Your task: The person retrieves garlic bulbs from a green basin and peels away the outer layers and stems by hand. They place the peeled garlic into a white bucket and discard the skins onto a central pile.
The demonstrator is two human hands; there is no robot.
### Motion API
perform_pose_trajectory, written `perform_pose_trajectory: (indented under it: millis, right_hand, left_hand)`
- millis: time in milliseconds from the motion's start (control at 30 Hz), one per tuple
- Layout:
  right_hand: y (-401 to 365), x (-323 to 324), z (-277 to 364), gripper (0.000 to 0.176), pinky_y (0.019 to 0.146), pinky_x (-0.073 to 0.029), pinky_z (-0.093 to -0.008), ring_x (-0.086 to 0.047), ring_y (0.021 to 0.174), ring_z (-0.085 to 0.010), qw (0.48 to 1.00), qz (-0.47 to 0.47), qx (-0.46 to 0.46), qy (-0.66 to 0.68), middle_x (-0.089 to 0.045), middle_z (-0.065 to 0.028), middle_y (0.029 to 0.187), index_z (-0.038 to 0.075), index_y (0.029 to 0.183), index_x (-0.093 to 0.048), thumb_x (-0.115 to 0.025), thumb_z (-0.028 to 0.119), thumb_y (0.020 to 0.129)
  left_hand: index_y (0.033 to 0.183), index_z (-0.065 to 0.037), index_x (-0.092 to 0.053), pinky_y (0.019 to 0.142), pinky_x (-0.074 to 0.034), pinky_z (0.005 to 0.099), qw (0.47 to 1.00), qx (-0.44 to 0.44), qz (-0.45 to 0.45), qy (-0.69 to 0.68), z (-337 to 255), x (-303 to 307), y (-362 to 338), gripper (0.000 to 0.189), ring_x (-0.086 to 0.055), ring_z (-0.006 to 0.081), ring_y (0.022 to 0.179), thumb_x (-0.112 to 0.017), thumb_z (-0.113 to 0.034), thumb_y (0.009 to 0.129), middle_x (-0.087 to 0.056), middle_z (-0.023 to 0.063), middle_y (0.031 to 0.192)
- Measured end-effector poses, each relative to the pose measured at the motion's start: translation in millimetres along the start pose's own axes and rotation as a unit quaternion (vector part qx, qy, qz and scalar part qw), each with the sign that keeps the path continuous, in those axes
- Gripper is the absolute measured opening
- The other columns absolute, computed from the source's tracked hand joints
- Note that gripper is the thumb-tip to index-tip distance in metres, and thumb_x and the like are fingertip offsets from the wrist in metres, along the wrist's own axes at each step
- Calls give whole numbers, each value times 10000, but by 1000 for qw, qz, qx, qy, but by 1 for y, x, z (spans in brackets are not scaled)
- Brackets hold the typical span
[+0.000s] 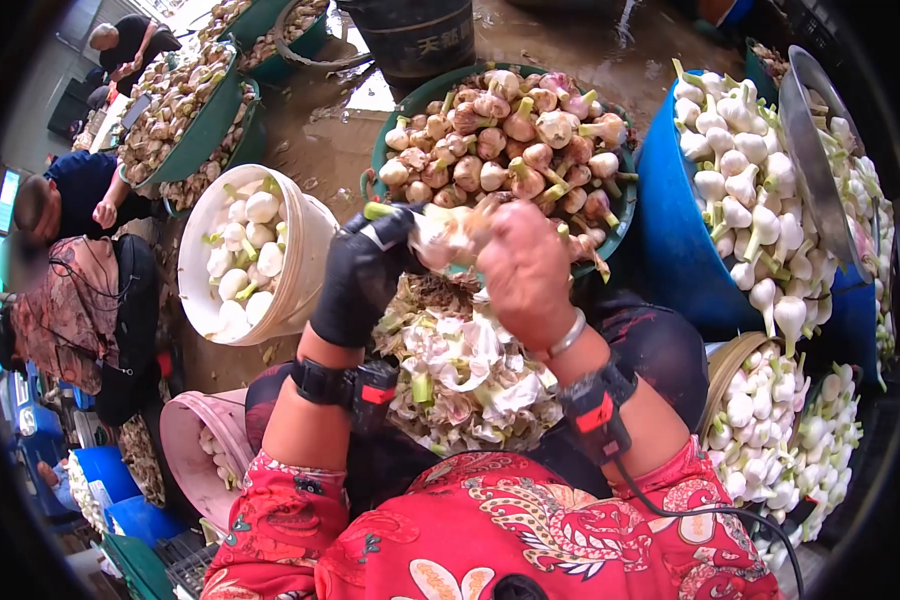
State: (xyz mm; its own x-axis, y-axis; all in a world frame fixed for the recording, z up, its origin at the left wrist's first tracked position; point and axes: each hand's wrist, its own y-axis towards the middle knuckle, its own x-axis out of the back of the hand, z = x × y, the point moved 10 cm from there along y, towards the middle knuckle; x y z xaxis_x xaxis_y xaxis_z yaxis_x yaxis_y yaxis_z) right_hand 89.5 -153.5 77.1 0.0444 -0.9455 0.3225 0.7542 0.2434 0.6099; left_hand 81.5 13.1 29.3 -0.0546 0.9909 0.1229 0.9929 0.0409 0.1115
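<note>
My left hand (362,270), in a black glove, is closed around a garlic bulb (440,238) whose cut green stem points left. My bare right hand (528,270) is curled shut against the bulb's right side, its fingertips blurred and partly hidden at the papery outer skin. Below both hands, a heap of garlic peelings (460,370) lies in my lap. Just beyond them stands a green basin (380,155) piled with unpeeled garlic bulbs (500,130).
A white bucket (305,250) of peeled garlic stands at left, a pink bucket (185,450) below it. On the right are a blue tub (665,200) and a beige bucket (720,375), both full of peeled garlic. Two people (80,300) sit or bend at far left. A black bucket (410,35) stands ahead.
</note>
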Motion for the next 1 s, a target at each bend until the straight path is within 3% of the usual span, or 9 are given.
perform_pose_trajectory:
  millis: [200,333,400,433,467,500,600,733,1000]
  right_hand:
    - [-115,-109,-41,170,689,-492,-455,-619,755,-384,820,550,-141,-74,-640,-194,788,31,845,-645,-588,127,716]
    - [-119,-98,-55,256,734,-491,-428,-627,824,-356,790,577,-177,-102,-649,-193,857,47,932,-645,-632,229,751]
    - [-108,-93,-52,316,757,-500,-417,-633,832,-352,810,561,-146,-88,-660,-182,875,62,964,-662,-666,271,727]
    - [-91,-83,-47,288,737,-504,-401,-639,816,-338,836,524,-143,-71,-662,-177,871,59,962,-662,-670,229,730]
    - [-78,-74,-58,244,715,-507,-362,-651,784,-278,881,440,-176,-2,-665,-159,841,63,954,-662,-663,182,740]
    - [-55,-50,-60,178,671,-503,-316,-643,726,-198,913,343,-212,54,-668,-94,791,49,929,-657,-645,139,775]
    - [-19,21,-86,68,616,-507,-252,-610,669,-118,861,30,-401,312,-635,-24,794,37,883,-621,-603,93,848]
    - [-21,59,-114,169,661,-511,-267,-634,754,-142,763,-102,-471,431,-648,-80,899,39,1035,-569,-519,146,914]
    - [-10,115,-113,158,680,-523,-297,-633,758,-172,790,-217,-410,401,-646,-100,899,13,1012,-576,-537,103,888]
  left_hand:
    - [1101,46,-584,710,-545,296,939,-218,0,265,-44,-4,-5,232,-640,183,815,-489,-75,928,-630,104,984]
    - [1072,18,-602,716,-536,298,995,13,-37,-97,2,15,-1,211,-637,187,848,-481,-83,933,-626,113,992]
    - [1020,0,-614,738,-510,287,994,-11,-33,-105,-3,38,3,185,-624,175,878,-477,-92,936,-631,115,992]
    - [975,-11,-626,771,-492,293,926,-213,-27,310,-57,55,-3,155,-613,185,893,-495,-59,906,-640,113,963]
    - [971,-4,-635,807,-474,307,865,-214,-33,453,-59,89,-7,172,-607,212,925,-512,-20,852,-648,119,963]
    - [1013,5,-634,839,-466,340,974,23,-197,110,-50,130,-9,239,-602,262,966,-545,-13,792,-648,146,987]
    - [1136,31,-581,868,-463,332,837,-92,-163,514,-51,167,-15,383,-579,242,1006,-558,24,754,-578,163,1131]
    - [1177,18,-564,897,-455,335,986,16,-3,164,27,29,9,419,-569,230,1040,-607,31,761,-581,152,1148]
    - [1149,-130,-596,851,-478,434,822,54,291,487,198,-152,-56,439,-569,344,1055,-660,-312,755,-570,197,1134]
